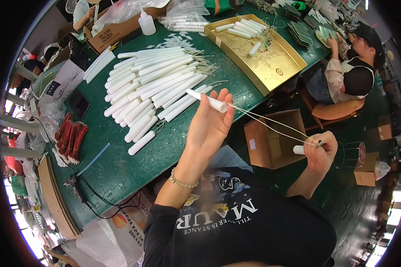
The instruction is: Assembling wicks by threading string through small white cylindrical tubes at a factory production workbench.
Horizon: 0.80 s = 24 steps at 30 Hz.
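My left hand is palm up, its fingers closed round a slim white tube that lies slantwise across them. Two thin pale wires stretch from that tube's near end to my right hand. There the fingers pinch the wires by a small dark piece at their end. A second white tube sticks out from the same right hand. Beyond my left hand, a big pile of white tubes with wires at their right ends covers the green table.
A gold tray at the far right of the table holds several white tubes. Below it stands an open cardboard box. Red wire bundles, a black cable and a squeeze bottle are around. A co-worker sits at right.
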Tool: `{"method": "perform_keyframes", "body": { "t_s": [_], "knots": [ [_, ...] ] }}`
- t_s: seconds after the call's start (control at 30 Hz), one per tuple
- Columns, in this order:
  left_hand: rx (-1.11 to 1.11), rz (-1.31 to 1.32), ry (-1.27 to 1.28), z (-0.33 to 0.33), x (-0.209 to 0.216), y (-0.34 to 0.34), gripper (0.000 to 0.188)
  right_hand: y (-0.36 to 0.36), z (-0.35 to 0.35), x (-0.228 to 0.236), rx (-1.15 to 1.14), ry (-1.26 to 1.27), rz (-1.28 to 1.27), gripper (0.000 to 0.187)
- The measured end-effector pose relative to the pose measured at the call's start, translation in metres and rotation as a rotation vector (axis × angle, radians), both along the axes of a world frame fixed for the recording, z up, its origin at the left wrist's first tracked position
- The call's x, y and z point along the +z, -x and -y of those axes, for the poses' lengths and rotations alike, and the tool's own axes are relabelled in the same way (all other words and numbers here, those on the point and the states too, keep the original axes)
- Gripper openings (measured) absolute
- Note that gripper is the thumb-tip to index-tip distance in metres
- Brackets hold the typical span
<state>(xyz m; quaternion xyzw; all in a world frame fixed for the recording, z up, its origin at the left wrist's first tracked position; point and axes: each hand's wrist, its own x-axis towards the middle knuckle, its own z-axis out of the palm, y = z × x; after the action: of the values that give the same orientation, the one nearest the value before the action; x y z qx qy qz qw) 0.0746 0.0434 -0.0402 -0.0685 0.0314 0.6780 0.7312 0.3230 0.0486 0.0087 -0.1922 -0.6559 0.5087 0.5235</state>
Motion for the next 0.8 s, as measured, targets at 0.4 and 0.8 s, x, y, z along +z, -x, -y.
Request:
{"method": "perform_keyframes", "body": {
  "t_s": [0.4, 0.8],
  "knots": [
    [-0.002, 0.002, -0.04, -0.0031, -0.0023, 0.0038, 0.027, 0.0007, -0.0003, -0.0049, -0.115, 0.162, -0.011, 0.008],
    [0.008, -0.065, -0.006, -0.0031, -0.0056, 0.0085, 0.029, 0.0021, -0.0054, -0.0093, -0.114, 0.199, 0.005, 0.007]
  ]
}}
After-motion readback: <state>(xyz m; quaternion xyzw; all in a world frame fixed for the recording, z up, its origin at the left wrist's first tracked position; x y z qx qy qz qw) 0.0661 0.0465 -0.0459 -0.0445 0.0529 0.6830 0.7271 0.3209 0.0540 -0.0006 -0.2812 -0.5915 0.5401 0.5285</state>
